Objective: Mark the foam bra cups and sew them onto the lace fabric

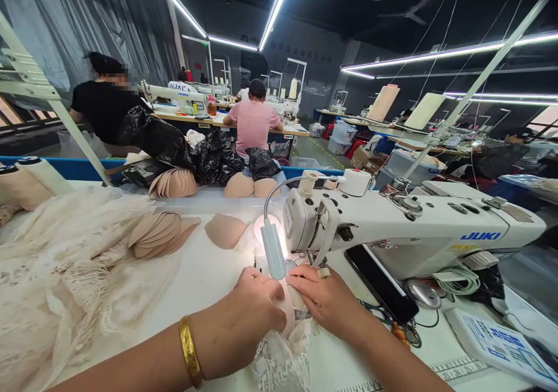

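A white sewing machine point(410, 217) stands on the white table, with a small lit lamp point(274, 249) beside its needle area. My left hand point(253, 313), below the lamp, has its fingers curled round the edge of a beige cup piece point(285, 307). On the right side of that piece rests my right hand point(325, 299), its fingers stretched forward and lying flat near the presser foot. Cream lace point(283, 360) hangs from the piece toward me. The needle and my left fingertips are partly hidden.
Cream lace fabric point(78, 264) covers the table's left. Stacked beige cups point(161, 235) and a single cup point(225, 231) lie behind my left hand. At right are a black phone point(381, 281), a cable coil and a white box point(501, 345). People sit at machines ahead.
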`<state>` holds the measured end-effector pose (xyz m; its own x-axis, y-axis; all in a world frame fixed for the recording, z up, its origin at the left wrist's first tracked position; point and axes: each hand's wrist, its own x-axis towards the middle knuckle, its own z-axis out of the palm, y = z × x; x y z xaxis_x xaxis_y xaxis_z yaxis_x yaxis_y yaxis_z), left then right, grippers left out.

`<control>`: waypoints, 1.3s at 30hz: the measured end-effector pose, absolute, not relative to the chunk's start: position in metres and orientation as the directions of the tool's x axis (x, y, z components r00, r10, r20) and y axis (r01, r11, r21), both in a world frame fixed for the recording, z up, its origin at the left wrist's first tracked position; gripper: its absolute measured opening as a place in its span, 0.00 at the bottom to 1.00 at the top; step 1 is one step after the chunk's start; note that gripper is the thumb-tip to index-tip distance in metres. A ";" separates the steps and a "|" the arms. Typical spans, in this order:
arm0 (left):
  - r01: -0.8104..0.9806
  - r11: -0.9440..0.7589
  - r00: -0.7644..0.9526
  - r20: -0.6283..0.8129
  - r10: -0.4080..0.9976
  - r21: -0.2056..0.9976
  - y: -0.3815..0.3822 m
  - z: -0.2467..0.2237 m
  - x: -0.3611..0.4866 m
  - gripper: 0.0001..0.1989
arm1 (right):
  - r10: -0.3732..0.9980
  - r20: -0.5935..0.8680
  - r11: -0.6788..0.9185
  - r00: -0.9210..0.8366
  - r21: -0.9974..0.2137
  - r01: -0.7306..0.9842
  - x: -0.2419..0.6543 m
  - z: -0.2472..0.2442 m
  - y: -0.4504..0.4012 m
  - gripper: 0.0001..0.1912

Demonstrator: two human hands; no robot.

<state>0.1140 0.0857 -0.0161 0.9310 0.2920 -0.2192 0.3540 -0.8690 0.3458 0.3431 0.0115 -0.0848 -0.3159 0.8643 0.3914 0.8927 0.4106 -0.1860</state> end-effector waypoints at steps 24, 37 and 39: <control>0.363 -0.900 0.913 -0.284 0.292 0.242 0.083 0.001 0.117 0.16 | 0.884 0.390 0.345 -0.259 -0.170 0.923 0.340 -0.079 0.014 0.21; 0.204 -0.940 0.979 -0.045 0.199 0.275 0.108 -0.023 0.112 0.18 | 0.883 0.404 0.327 -0.238 -0.168 0.930 0.343 -0.085 0.019 0.22; 0.156 -0.941 0.985 0.025 0.172 0.301 0.114 -0.027 0.111 0.19 | 0.887 0.396 0.326 -0.236 -0.178 0.929 0.344 -0.085 0.018 0.22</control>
